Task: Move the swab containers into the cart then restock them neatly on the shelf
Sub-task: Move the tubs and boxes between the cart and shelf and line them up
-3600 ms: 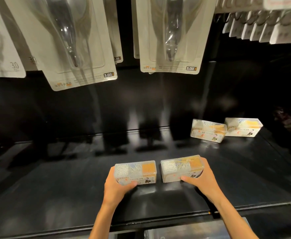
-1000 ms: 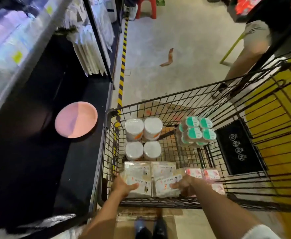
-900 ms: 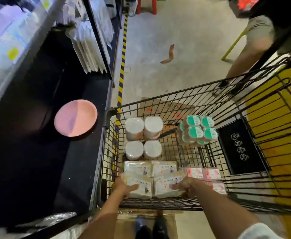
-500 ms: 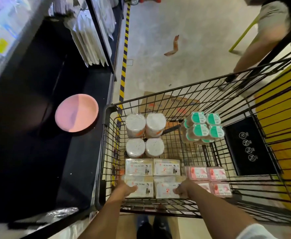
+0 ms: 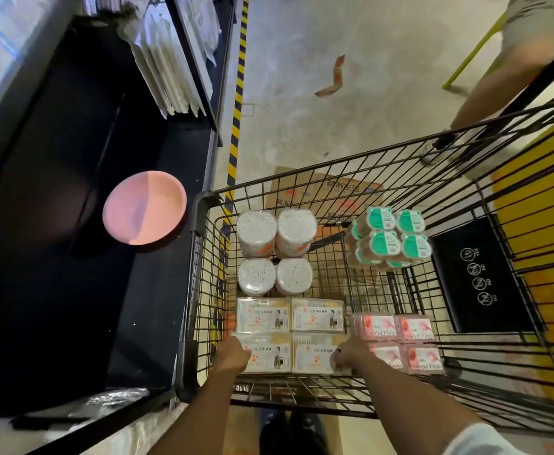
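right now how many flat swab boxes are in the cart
4, in a two-by-two block: far left, far right, near left under the left hand, near right at the right hand. More may lie underneath.

Dim overhead light, dark shelf, blurred, bowed edges.

Black wire cart (image 5: pixel 200 290), pink plate (image 5: pixel 144 211), yellow-black striped floor tape (image 5: pixel 237 103).
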Available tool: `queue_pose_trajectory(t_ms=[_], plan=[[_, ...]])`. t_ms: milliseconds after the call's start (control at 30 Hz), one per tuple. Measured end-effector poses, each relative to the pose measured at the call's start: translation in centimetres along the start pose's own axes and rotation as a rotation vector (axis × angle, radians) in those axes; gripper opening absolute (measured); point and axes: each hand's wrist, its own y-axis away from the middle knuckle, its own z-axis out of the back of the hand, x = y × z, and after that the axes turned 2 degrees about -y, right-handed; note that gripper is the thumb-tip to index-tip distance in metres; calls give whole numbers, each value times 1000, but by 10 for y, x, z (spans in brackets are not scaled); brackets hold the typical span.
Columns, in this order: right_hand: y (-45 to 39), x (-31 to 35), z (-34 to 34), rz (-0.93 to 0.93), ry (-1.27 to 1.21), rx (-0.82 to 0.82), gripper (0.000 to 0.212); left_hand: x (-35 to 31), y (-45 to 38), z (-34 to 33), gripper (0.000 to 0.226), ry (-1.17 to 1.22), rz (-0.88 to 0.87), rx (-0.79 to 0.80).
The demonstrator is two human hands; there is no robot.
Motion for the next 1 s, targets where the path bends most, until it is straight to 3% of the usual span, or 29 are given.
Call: queue_pose_trajectory(t_ms=[200,733,867,1000], plan=[[-4,-2,0,24,-34,-47,29,-3,-3,-1,33,-14,-25,-56],[1,-1,3,-11,-118,-43,28,-7,4,2,32,17,6,-14],[22,8,15,-14,-194,-209,17,-14,22,18,25,33,12,-80],[62,36,37,111,-186,-337,17,-28,57,47,33,76,-143,-187]])
